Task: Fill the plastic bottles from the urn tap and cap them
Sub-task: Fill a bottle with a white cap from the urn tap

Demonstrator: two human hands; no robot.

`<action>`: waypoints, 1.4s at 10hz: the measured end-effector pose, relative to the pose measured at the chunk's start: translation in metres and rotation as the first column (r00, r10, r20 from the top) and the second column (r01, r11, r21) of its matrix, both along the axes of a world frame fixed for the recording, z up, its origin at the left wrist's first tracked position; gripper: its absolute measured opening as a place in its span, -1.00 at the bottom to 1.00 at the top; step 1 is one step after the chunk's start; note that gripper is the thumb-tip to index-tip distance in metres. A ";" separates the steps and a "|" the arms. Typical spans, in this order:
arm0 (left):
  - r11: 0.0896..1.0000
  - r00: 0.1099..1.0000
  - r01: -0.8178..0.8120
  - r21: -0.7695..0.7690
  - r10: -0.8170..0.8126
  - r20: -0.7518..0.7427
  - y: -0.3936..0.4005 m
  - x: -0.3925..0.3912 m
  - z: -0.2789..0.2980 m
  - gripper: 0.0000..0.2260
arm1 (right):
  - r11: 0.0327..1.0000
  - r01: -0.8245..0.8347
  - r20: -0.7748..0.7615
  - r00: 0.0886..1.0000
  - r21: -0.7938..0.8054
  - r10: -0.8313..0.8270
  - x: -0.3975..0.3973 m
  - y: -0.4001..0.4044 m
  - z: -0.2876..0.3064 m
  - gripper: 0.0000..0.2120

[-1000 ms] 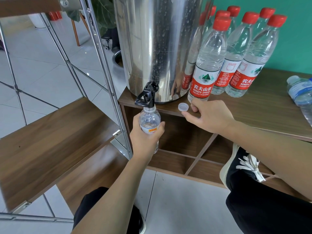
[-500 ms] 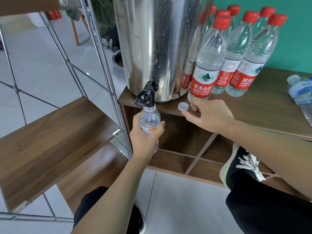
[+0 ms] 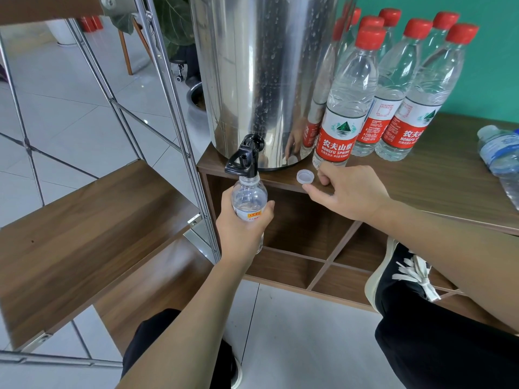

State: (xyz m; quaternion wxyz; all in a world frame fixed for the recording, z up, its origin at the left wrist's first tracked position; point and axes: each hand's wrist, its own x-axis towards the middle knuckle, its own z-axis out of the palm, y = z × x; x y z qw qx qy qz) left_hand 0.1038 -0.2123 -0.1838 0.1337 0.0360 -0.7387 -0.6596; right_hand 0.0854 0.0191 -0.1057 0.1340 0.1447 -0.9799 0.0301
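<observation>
Readable text: the nearest red-capped bottle [image 3: 346, 102] carries a red label, "农夫山泉 / NONGFU SPRING", with a green mountain logo. The bottles behind it, toward 1 o'clock, show parts of the same red label. The small bottle [image 3: 248, 202] in your left grip has an orange-and-white label, too small to read.

Your left hand [image 3: 243, 228] wraps the small bottle's body, thumb at left and fingers at right, holding it upright with its open mouth directly under the black tap [image 3: 244, 161] of the steel urn [image 3: 261, 80].

Your right hand [image 3: 348, 192] rests on the surface [image 3: 438, 186] edge, fingers loosely curled, grasping nothing; its fingertips lie just beside the white cap [image 3: 305, 176], at the cap's 4 o'clock.
</observation>
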 end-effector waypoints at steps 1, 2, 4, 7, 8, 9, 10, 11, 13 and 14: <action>1.000 1.000 -0.003 0.014 0.003 -0.007 -0.001 0.001 0.000 -0.40 | 1.000 -0.003 -0.002 1.000 -0.003 0.003 0.000 0.000 0.000 -0.58; 1.000 1.000 -0.003 0.021 0.003 -0.016 -0.001 0.001 0.000 -0.41 | 1.000 -0.004 -0.001 1.000 -0.011 0.004 0.001 -0.001 0.001 -0.58; 1.000 1.000 -0.003 0.009 0.003 -0.012 -0.001 0.001 0.000 -0.41 | 1.000 -0.001 0.014 1.000 -0.010 0.001 0.001 0.000 0.000 -0.58; 1.000 1.000 -0.002 -0.008 0.002 -0.008 0.000 0.001 0.001 -0.40 | 1.000 -0.014 0.003 1.000 -0.009 0.014 0.000 -0.001 0.001 -0.59; 1.000 1.000 -0.003 -0.008 0.003 -0.007 0.000 0.000 0.000 -0.39 | 1.000 -0.008 0.006 1.000 -0.002 0.008 0.000 0.000 0.000 -0.58; 1.000 1.000 -0.003 0.001 0.003 -0.013 0.000 0.000 0.000 -0.39 | 1.000 -0.012 -0.008 1.000 0.000 0.012 0.000 0.001 -0.001 -0.57; 1.000 1.000 -0.007 0.015 0.007 -0.016 0.000 0.001 -0.001 -0.40 | 1.000 -0.015 -0.011 1.000 -0.004 0.015 0.000 0.001 -0.001 -0.57; 1.000 1.000 -0.004 0.008 0.004 -0.006 0.000 0.001 -0.001 -0.38 | 1.000 -0.011 -0.011 1.000 -0.005 0.011 -0.001 0.001 0.000 -0.58; 1.000 1.000 -0.002 -0.011 0.002 -0.005 -0.001 0.001 0.000 -0.39 | 1.000 -0.006 -0.002 1.000 0.001 0.006 0.000 0.001 -0.001 -0.58; 1.000 1.000 -0.004 -0.007 0.004 -0.002 -0.001 0.001 0.000 -0.39 | 1.000 -0.008 -0.011 1.000 0.002 0.008 0.000 0.001 -0.001 -0.58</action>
